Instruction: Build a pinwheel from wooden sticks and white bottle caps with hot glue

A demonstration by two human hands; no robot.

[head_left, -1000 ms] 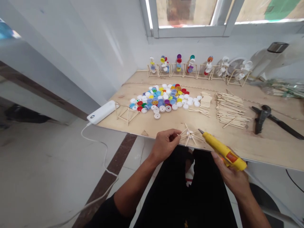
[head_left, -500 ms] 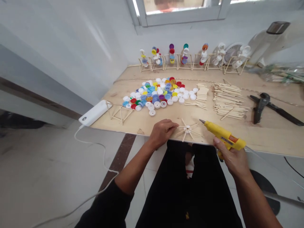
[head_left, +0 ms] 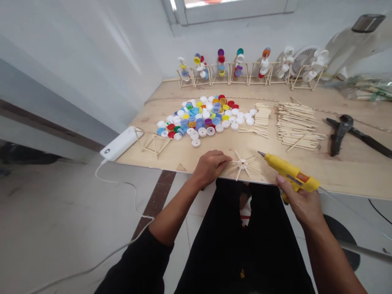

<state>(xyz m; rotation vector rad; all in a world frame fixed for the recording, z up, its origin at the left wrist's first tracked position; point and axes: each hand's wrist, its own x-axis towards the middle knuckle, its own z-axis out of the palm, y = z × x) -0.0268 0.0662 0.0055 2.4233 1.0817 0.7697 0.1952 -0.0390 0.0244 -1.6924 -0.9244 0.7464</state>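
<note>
In tight with the left hand [head_left: 210, 167], pinching at the tip of one stick on the stick wheel [head_left: 243, 164] between thumb and forefinger, with hardly a gap to spare! Curled in behind with the other fingers, mostly hidden under the back of the hand. Down on the wooden table [head_left: 180, 152] with that wheel, right by the near edge, spread out around a white cap.

Across to the right hand [head_left: 301, 202], wrapped snugly about the handle of the yellow glue gun [head_left: 289, 171], with the thumb on the near side. Aiming the nozzle leftward, near the wheel and apart from it. Impossible to make out the trigger, or the fingers around on the far side.

Further back, past the heaped bottle caps [head_left: 200, 116] and the loose sticks [head_left: 298, 126], to the small fan [head_left: 303, 61], part covered by the cap-and-stick models [head_left: 239, 67]. Blurry at the far right around the clear bottle [head_left: 343, 57]; cut off at the top of the window frame [head_left: 239, 12]. Too small to read: any glue on the hub.
</note>
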